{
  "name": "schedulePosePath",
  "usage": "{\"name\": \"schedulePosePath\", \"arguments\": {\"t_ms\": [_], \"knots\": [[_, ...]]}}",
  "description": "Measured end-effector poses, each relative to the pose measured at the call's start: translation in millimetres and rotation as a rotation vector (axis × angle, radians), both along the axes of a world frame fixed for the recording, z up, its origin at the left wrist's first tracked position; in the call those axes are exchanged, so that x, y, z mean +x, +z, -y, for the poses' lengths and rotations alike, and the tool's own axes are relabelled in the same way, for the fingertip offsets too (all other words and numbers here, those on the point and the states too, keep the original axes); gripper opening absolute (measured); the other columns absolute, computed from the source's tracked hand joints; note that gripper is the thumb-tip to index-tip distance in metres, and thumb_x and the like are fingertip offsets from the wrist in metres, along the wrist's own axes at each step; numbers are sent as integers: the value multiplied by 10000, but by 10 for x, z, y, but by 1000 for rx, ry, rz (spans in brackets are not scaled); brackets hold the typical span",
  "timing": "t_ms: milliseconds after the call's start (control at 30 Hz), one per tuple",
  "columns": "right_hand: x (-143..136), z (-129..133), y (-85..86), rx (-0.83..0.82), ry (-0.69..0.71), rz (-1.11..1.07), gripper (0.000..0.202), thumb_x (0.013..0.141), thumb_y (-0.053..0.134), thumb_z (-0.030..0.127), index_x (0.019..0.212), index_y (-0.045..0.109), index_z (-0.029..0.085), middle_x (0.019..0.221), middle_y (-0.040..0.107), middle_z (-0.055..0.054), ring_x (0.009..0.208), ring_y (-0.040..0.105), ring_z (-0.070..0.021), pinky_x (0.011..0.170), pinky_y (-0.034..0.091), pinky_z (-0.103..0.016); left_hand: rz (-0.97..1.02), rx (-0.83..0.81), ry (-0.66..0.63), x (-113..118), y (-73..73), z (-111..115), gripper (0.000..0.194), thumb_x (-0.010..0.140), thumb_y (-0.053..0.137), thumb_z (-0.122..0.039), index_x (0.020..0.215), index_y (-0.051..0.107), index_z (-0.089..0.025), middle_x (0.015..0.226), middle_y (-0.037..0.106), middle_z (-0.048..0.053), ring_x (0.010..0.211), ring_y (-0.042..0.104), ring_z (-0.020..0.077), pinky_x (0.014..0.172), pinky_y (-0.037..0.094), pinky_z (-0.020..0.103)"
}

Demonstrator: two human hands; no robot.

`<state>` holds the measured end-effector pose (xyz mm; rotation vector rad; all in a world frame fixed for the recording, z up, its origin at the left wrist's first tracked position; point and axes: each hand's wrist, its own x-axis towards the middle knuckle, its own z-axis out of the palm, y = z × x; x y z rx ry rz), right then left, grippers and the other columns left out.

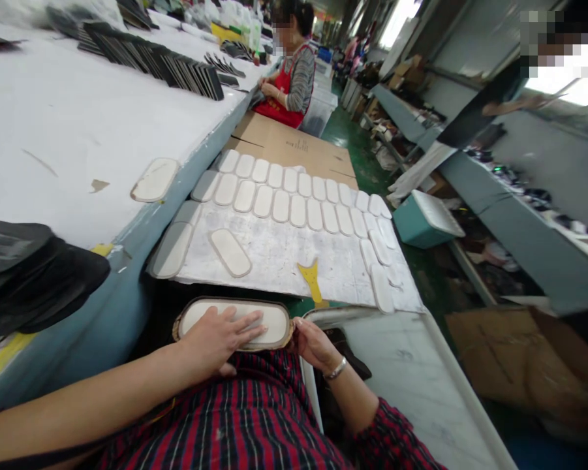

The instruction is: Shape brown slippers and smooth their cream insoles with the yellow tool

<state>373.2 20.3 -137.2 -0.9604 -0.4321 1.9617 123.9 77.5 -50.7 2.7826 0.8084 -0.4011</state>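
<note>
A white oblong panel with rounded ends and a brown rim (277,320) is held level in front of the person's red-and-dark striped garment (254,418), just short of the near edge of a pale, scuffed board (274,245). The left hand (222,336) lies across the panel's upper face, fingers outstretched and resting on it rather than clenched, with the thumb near its lower edge. The fingers of the right hand (316,343) are pinched on the panel's right end, and a silver bracelet (337,369) circles that wrist. On the board, two rows of similar white rounded pieces (281,205) run along the far side, others lie down its right side, and a single white oblong piece (230,252) lies aslant toward the left. A yellow forked flat piece (311,281) lies at the near edge. A large white tub (396,385) stands beside the right hand. To the left, a blue-sided white worktop (53,137) carries a row of upright dark flat pieces (151,64) and a heap of black material (34,277). Beyond the board, near a brown cardboard sheet (298,147), is a co-worker in a red apron (288,85).
</note>
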Motion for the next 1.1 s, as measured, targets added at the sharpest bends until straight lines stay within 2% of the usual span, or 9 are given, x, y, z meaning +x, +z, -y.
{"name": "schedulePosePath", "arguments": {"t_ms": [300,467,667,800,867,933,1033,1067,1100], "knots": [[-35,-54,-149,13,72,-60,402,664,746,432,726,441,178,598,512,60,506,486,-67,514,427,-198,-47,-24,-99,2,-74,-97,1028,538,774,-479,1396,217,-373,1477,245,71,1034,461,347,790,406,467],[6,-152,-62,-6,142,2,413,623,775,402,682,442,165,573,542,43,483,510,-82,502,460,-228,-52,-38,-102,-7,-81,-103,1010,547,774,-453,1395,234,-362,1477,238,86,1060,453,345,802,411,450],[45,-309,259,52,370,535,274,722,657,366,699,483,155,559,578,28,465,540,-90,462,430,-197,-10,-86,-87,26,-62,-115,979,546,779,-413,1382,274,-364,1460,282,85,1048,479,375,793,422,498],[9,-347,372,81,453,728,201,759,575,317,684,465,167,516,560,31,458,534,-93,458,418,-195,208,-282,-8,-93,86,-226,911,561,760,-444,1358,321,-386,1440,330,56,1136,456,366,907,382,502],[-7,-344,388,84,454,755,195,761,559,318,683,459,171,512,555,31,458,534,-96,457,414,-198,467,-460,169,-288,136,-325,829,631,718,-435,1360,329,-368,1412,371,56,1122,489,303,887,426,399],[-14,-329,394,90,452,759,217,761,559,351,691,458,173,523,555,31,466,538,-100,465,415,-204,834,-620,510,-559,109,-417,663,726,648,-412,1331,398,-302,1295,493,84,955,574,214,760,475,288],[-4,-286,372,122,458,737,280,767,568,424,711,460,171,580,561,28,509,549,-102,497,420,-210,1431,-695,1117,-980,-100,-451,339,768,617,-404,1024,607,-182,925,622,52,649,538,99,575,442,190],[4,-270,350,140,456,718,303,776,564,447,716,457,170,606,561,27,532,552,-101,513,423,-212,1529,-745,1256,-1089,-201,-425,273,736,661,-385,892,619,-165,805,601,16,594,504,74,525,411,160],[12,-256,322,153,447,688,325,787,555,472,723,450,171,632,558,26,559,553,-102,533,428,-216,1508,-906,1322,-1169,-308,-384,253,709,699,-356,850,606,-167,741,571,-15,557,472,50,499,384,136]]}}
